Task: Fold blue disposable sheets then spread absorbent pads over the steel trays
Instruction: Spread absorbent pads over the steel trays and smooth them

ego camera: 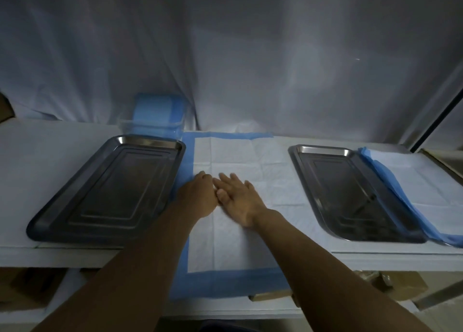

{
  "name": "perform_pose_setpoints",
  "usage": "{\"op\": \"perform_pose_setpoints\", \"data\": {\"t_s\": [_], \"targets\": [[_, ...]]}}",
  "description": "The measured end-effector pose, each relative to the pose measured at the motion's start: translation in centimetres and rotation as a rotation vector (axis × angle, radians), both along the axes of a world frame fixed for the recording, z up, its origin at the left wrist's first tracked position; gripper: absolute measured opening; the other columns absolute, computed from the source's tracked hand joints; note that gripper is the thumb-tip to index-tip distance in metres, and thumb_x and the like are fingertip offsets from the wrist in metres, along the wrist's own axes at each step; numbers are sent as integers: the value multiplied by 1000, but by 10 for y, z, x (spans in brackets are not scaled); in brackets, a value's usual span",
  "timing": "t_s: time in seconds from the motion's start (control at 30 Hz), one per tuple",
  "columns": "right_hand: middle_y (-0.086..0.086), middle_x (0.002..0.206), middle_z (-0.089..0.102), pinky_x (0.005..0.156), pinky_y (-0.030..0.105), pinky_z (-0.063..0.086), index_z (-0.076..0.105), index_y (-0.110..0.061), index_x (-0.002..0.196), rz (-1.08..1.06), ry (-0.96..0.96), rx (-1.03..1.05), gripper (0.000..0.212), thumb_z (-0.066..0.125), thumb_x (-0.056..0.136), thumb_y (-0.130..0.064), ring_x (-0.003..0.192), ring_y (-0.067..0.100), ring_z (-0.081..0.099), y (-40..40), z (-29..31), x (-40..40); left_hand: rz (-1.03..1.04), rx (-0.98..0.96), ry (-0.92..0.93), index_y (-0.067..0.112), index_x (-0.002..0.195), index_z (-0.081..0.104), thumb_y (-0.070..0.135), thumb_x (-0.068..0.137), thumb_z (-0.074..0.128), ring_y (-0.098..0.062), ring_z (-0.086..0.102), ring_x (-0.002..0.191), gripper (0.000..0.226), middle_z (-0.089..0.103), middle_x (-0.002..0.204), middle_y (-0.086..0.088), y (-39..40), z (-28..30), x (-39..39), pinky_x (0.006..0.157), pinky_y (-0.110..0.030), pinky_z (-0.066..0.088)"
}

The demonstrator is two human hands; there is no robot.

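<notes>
A white absorbent pad (240, 241) with a blue border lies flat on the table between two steel trays, its near edge hanging over the table front. My left hand (198, 196) rests on the pad near its left border, fingers curled under. Flat on the pad beside it lies my right hand (238, 196), fingers straight; the two hands touch. The left steel tray (107, 191) and the right steel tray (350, 194) hold nothing. A second pad (421, 181) lies at the far right, partly under the right tray.
Folded blue sheets (157, 113) sit in a clear container behind the left tray. A white cloth drapes the back wall. Cardboard boxes (400, 284) stand under the table at the right. A dark pole (438, 116) leans at the right edge.
</notes>
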State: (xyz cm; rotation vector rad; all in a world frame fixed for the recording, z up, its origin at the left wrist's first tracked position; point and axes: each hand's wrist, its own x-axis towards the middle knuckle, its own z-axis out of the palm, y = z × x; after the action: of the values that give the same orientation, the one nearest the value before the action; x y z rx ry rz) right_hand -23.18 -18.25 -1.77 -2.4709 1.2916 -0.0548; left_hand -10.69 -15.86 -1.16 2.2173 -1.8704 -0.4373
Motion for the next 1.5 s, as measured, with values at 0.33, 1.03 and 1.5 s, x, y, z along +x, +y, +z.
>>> {"op": "perform_pose_setpoints", "data": {"t_s": [0.33,1.03,1.5], "targets": [[9,158,11,117,49,17,17,-11,150,-494,141,-161,67,23,96,-51,145,30,10,-91,-10,-32,-95,214,-37,9,143,31,34,86,60,-31,36,135,69,16,155,-10,-23,15,11,106,-41,39],[1,160,-10,120,42,-2,2,-25,153,-197,189,-92,62,15,98,-53,147,21,-11,30,-12,-63,-52,-126,-60,8,121,50,31,93,52,-28,46,111,36,35,125,-13,56,3,-16,95,-34,42],[6,153,21,113,45,24,29,-23,143,-290,128,-27,50,22,100,-46,140,25,20,108,5,-112,-255,-11,-291,26,151,3,16,83,64,-26,-15,146,92,-14,159,-3,155,-13,-70,118,-52,-3]]}}
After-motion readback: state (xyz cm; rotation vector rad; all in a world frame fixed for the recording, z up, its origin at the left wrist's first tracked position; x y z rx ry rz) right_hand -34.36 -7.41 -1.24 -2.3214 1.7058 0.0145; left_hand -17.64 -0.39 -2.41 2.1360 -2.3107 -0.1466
